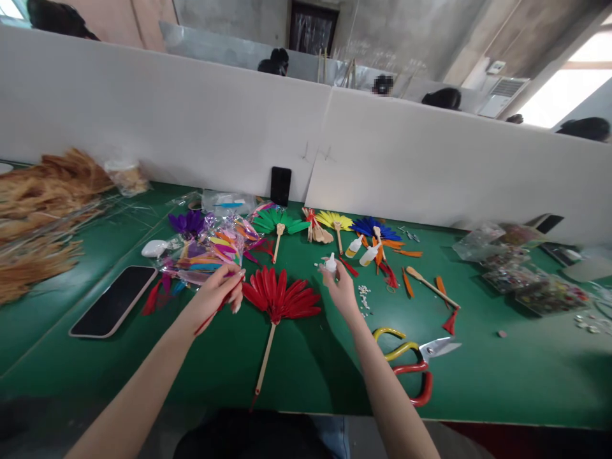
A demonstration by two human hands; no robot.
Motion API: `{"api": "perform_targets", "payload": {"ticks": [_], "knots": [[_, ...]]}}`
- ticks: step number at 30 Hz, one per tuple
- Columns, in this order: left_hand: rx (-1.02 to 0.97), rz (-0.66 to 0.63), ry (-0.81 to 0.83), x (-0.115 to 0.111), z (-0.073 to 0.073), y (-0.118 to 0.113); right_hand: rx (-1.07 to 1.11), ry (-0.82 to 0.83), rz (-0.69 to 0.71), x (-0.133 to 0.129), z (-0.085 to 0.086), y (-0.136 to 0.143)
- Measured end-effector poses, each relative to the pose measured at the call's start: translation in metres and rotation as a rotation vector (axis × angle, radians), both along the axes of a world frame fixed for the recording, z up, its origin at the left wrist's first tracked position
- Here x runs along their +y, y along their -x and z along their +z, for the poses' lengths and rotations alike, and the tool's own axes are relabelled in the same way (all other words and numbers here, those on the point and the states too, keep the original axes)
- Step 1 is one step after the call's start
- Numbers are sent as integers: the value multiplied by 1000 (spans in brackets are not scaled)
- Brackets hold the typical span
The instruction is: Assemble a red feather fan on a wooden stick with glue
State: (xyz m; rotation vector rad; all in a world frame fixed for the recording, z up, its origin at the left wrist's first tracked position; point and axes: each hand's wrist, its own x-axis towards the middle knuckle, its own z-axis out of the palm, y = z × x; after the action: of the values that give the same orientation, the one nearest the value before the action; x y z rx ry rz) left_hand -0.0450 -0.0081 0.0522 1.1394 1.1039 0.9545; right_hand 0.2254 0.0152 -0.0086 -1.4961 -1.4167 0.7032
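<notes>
A red feather fan (pixel 281 303) with a pale wooden handle lies on the green table between my hands, its handle toward me. My left hand (pixel 217 296) is closed on a thin red feather, left of the fan. To the fan's right, my right hand (pixel 340 284) grips a small white glue bottle (pixel 330 262) with its tip up. Two more glue bottles (pixel 354 247) lie just beyond that hand. Green (pixel 280 222), yellow (pixel 335 221) and blue (pixel 375 228) feather fans are lined up further back.
Scissors (pixel 421 357) with yellow and red handles lie beside my right forearm. A phone (pixel 115 301) is at the left, near bagged coloured feathers (pixel 217 245). Dried fibres (pixel 48 191) cover the far left; bead bags (pixel 549 290) sit at the right. A white partition (pixel 406 153) stands behind.
</notes>
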Motion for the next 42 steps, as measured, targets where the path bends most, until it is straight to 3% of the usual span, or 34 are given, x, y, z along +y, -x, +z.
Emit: {"api": "perform_targets", "payload": {"ticks": [3, 6, 10, 12, 17, 23, 30, 33, 36, 42], "knots": [[4, 55, 35, -13, -14, 5, -19, 137, 201, -26, 32, 3], [-2, 145, 43, -23, -26, 5, -3, 327, 388, -51, 52, 8], [-40, 202, 60, -31, -41, 2, -31, 563, 554, -64, 55, 10], [-46, 202, 72, -33, -46, 2, -122, 595, 586, -64, 54, 10], [-14, 171, 95, -36, -56, 10, -306, 475, 497, -58, 63, 15], [-2, 17, 142, -38, -62, 11, -517, 380, 359, -47, 74, 27], [47, 34, 130, -33, -68, 2, -514, 209, 371, -38, 68, 36], [156, -20, 88, -29, -65, -2, -658, 195, 316, -35, 66, 40], [260, -154, 18, -25, -57, -9, -798, 167, 279, -32, 64, 47], [379, -333, -140, -20, -43, -40, -945, 166, 288, -27, 64, 62]]}}
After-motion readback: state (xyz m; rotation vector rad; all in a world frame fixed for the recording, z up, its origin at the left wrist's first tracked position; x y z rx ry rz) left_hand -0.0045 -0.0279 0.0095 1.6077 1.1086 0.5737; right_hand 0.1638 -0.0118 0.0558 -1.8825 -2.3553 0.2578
